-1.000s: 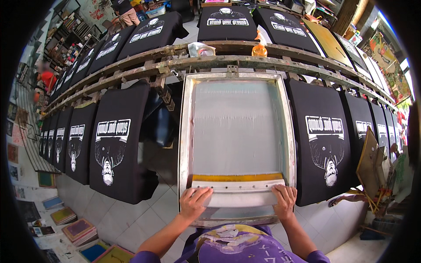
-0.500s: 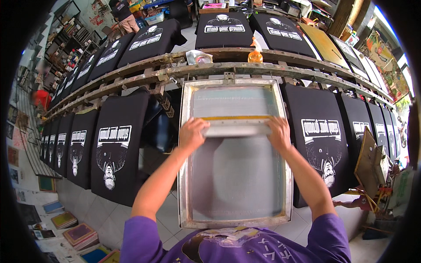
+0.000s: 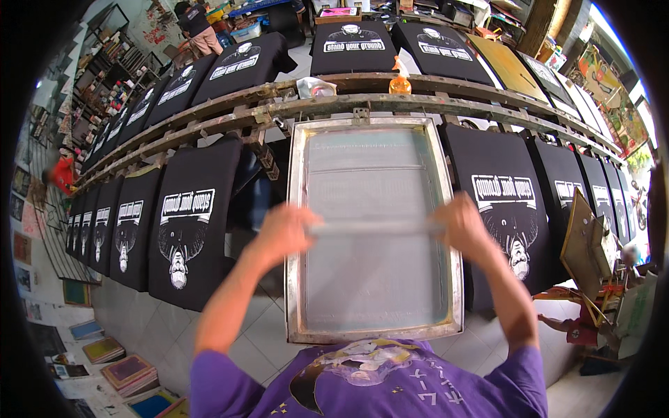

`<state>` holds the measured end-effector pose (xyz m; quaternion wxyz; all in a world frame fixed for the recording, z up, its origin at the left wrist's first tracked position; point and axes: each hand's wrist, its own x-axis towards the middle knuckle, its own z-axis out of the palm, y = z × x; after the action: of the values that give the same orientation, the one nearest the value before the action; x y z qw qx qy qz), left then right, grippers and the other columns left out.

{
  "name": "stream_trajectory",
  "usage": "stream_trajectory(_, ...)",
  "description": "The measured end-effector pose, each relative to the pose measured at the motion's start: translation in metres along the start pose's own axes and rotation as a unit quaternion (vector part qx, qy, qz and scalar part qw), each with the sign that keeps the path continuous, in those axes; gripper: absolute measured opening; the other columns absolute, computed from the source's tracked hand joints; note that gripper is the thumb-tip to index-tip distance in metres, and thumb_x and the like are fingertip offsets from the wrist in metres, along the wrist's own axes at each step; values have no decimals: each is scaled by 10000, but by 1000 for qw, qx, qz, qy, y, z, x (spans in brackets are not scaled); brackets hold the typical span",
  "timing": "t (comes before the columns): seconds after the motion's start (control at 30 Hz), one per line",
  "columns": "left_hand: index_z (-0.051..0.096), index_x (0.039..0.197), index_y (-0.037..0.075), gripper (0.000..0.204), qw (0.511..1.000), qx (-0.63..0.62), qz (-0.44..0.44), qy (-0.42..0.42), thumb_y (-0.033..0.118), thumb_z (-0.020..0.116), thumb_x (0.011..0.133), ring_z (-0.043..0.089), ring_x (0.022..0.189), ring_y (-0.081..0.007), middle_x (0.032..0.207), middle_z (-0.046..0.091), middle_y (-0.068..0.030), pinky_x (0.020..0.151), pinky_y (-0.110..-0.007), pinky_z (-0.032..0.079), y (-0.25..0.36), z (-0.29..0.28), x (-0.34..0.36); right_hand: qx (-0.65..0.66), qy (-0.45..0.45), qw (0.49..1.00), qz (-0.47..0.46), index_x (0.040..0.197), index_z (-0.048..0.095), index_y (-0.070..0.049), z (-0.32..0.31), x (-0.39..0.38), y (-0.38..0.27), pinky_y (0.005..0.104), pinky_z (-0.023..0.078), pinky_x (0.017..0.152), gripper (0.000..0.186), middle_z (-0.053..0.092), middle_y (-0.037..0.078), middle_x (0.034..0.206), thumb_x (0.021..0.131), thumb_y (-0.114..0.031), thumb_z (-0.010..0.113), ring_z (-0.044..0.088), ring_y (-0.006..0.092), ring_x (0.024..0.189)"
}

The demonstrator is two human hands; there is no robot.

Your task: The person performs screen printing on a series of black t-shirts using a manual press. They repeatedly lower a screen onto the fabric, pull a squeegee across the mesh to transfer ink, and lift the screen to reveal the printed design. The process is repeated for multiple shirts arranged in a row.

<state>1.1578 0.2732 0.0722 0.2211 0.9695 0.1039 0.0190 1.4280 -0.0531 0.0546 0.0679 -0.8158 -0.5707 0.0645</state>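
Note:
A screen-printing frame [image 3: 295, 279] with a metal rim and pale grey mesh [image 3: 369, 289] lies in front of me. Across its middle runs a squeegee [image 3: 380, 228], a long pale bar blurred by motion. My left hand [image 3: 287, 228] is closed round the bar's left end, over the frame's left rim. At the other end my right hand [image 3: 463, 221] grips it, above the right rim. Whether the blade touches the mesh I cannot tell. A thin dark line crosses the mesh beyond the squeegee. What lies under the screen is hidden.
Black printed T-shirts [image 3: 185, 230] lie on boards at both sides, with more across the wooden rails [image 3: 306, 108]. An orange spray bottle [image 3: 400, 83] and a clear plastic bag [image 3: 316, 88] stand on the rails. Another person [image 3: 198, 28] stands far left; one in red is at right.
Both hands have drawn the squeegee toward me, and its angle has changed so its yellow edge no longer shows. My view has shifted slightly.

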Motion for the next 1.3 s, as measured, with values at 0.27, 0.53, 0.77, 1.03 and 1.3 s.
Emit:
stream_trajectory(0.27,771,1199,192,554,992,-1,34,118,48,702,669,621,983,-194,1103,701,55,843,-352,532,86,112,-204,20,165,986,-13,1071,793,-143,78,-195,-119,483,475,1047,401,692,-2,1017,680,-99,713,646,214,984)
stream_trajectory(0.53,755,1225,196,519,986,13,68,154,108,737,714,594,1035,-207,1165,692,45,911,-371,484,89,145,-225,15,210,977,-23,1080,781,-108,111,-221,-123,498,486,1020,433,697,26,1063,652,-122,722,633,236,1000)
stream_trajectory(0.77,743,1230,139,402,984,-80,70,145,300,788,865,592,1040,-223,1148,679,-1,929,-389,479,92,140,-228,86,156,983,-51,1264,696,-105,99,-227,-124,550,455,1061,721,643,100,1130,564,-248,796,605,303,1083)
stream_trajectory(1.03,726,1144,6,488,869,-131,-336,338,468,661,999,613,915,-306,991,674,-131,878,-437,498,40,158,-230,173,255,918,248,1408,572,9,109,-224,-92,500,476,973,724,634,235,1214,898,-486,710,605,382,1104)
stream_trajectory(1.3,665,929,-74,604,824,-298,-401,266,507,561,1056,507,726,-227,727,579,-158,733,-376,462,17,184,-231,394,158,795,433,1379,588,106,121,-173,-57,429,465,1068,745,684,320,1251,1045,-555,508,653,411,1216)
